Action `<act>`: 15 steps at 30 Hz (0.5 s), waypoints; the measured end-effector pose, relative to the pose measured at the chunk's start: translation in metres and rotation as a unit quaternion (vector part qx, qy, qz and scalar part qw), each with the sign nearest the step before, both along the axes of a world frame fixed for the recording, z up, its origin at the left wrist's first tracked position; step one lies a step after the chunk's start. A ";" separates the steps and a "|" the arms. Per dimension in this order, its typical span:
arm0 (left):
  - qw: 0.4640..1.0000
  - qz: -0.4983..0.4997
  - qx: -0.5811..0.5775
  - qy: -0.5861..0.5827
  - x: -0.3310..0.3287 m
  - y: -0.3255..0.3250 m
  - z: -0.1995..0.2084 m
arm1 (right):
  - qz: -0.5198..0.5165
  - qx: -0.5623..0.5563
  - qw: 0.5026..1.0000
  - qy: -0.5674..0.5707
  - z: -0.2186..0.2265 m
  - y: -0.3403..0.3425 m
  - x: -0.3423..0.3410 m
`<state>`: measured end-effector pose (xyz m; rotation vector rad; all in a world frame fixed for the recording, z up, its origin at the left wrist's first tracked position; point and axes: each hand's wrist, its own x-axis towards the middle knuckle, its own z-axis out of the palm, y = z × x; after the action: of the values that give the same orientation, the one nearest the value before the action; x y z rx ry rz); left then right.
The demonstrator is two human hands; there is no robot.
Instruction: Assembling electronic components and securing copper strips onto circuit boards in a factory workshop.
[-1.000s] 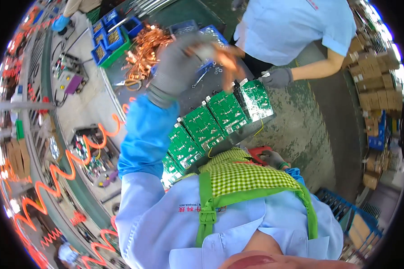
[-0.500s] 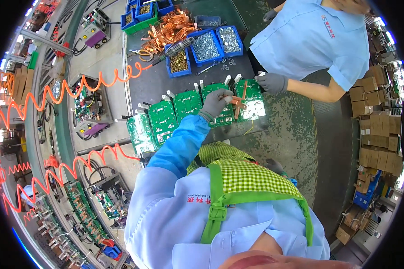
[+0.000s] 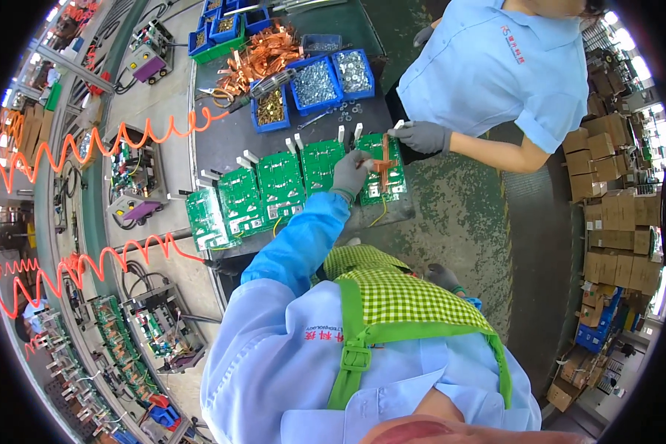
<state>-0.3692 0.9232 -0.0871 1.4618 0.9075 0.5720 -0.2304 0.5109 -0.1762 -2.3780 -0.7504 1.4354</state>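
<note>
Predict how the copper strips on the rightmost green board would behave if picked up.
The copper strips look like bare metal, so they would probably feel fairly stiff. Their flat shape suggests sliding across the green board rather than rolling. Being narrow and thin-looking, each may feel fairly light.

Circuit boards [image 3: 277, 177] green, strips [image 3: 383, 166] copper-orange — sleeve [image 3: 288, 240] blue, apron [image 3: 414, 300] checked green-and-white.
</note>
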 end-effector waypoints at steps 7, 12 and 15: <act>0.954 0.011 0.220 0.202 0.000 -0.006 0.012 | 0.073 0.174 0.980 -0.058 0.147 0.153 -0.008; 0.979 0.043 0.120 0.161 0.002 -0.008 0.006 | 0.206 0.305 0.907 -0.203 0.183 0.243 -0.031; 0.951 -0.026 0.207 0.228 -0.012 -0.017 0.007 | 0.241 0.338 0.876 -0.245 0.169 0.272 -0.037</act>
<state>-0.3810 0.9058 -0.0804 2.0470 1.1469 0.4043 -0.2672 0.7825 -0.0075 -2.0354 -1.7336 0.4912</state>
